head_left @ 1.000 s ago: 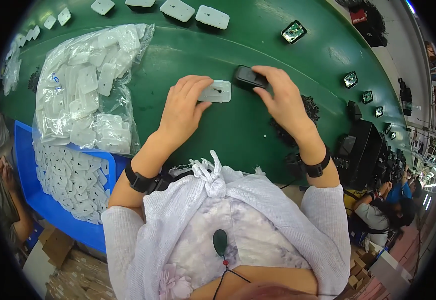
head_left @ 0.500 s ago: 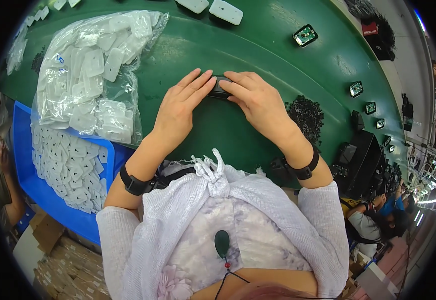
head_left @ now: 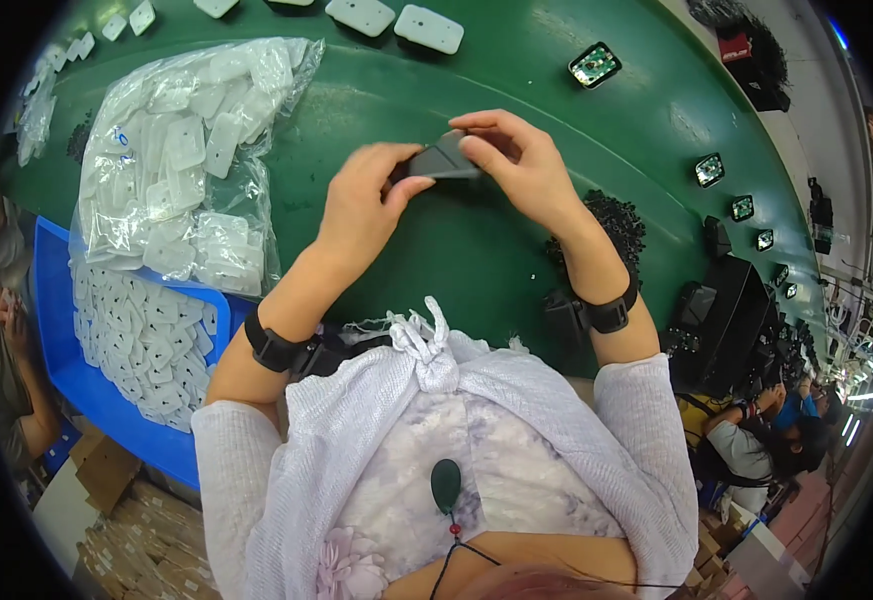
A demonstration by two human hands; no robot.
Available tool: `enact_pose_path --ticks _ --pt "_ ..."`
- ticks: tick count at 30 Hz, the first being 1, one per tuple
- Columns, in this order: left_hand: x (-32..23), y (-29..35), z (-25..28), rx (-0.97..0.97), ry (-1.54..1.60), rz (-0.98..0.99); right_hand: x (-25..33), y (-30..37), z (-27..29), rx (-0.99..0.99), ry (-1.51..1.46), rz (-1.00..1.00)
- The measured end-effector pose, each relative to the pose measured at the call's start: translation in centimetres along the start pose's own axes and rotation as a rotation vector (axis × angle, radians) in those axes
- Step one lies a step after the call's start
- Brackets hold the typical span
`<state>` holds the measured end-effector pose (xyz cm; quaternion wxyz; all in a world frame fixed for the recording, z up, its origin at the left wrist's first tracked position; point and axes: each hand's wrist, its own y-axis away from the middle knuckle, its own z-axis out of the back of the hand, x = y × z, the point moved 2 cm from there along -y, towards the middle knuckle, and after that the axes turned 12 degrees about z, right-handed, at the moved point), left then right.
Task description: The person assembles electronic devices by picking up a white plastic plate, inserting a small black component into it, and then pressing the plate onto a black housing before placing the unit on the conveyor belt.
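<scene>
Between my two hands is a small black plastic housing point(head_left: 444, 160), tilted up off the green surface. My left hand point(head_left: 364, 200) is closed on its left end, thumb along the lower edge. At its upper right corner, my right hand point(head_left: 528, 170) pinches it between thumb and fingers. The far side of the housing is out of sight. Beside my right forearm lies a pile of small black parts point(head_left: 611, 235). A clear plastic bag point(head_left: 301, 85) with many white plates point(head_left: 186, 143) lies to the left of my left hand.
A blue bin point(head_left: 66, 320) of white plates stands at the left below the bag. White-topped housings point(head_left: 428, 30) and open housings with green circuit boards point(head_left: 594, 66) sit on the green belt point(head_left: 476, 85). A black box point(head_left: 726, 325) stands at the right, near other people.
My hands have tilted the housing up from the table, and my right fingers have moved to its corner. The white-topped housings and circuit-board housings on the belt have shifted left.
</scene>
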<state>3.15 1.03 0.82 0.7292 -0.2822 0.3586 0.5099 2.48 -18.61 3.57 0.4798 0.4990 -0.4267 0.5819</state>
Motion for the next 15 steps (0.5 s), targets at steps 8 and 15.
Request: enact_pose_path --ticks 8,15 --pt "-0.7 1.4 -0.4 0.339 0.790 0.491 0.7 2.6 -2.0 -0.156 -0.176 0.098" --pt "-1.5 1.5 1.2 0.367 0.642 0.427 1.1 2.0 -2.1 -0.205 -0.026 0.184"
